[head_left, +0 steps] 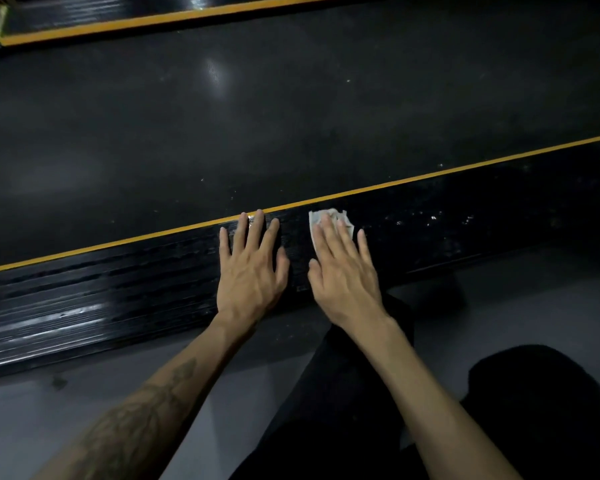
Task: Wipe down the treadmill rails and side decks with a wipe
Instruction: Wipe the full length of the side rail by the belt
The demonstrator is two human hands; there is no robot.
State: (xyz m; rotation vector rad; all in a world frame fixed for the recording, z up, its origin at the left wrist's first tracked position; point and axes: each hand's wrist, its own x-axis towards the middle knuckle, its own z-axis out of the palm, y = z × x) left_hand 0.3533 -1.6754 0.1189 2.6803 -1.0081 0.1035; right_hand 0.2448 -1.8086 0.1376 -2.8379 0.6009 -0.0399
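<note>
A black ribbed side deck [118, 296] of the treadmill runs across the view, edged by a thin yellow stripe [430, 174]. My right hand [343, 268] lies flat on the deck with straight fingers pressing a white wipe [317, 218]; only the wipe's far edge shows past the fingertips. My left hand [250, 268] rests flat on the deck just to the left, fingers spread, holding nothing. White specks dot the deck to the right of the wipe.
The wide black running belt [291, 116] lies beyond the stripe. The far side deck with its own yellow stripe [153, 20] runs along the top. Grey floor [222, 393] and my dark trouser legs [534, 410] are nearest me.
</note>
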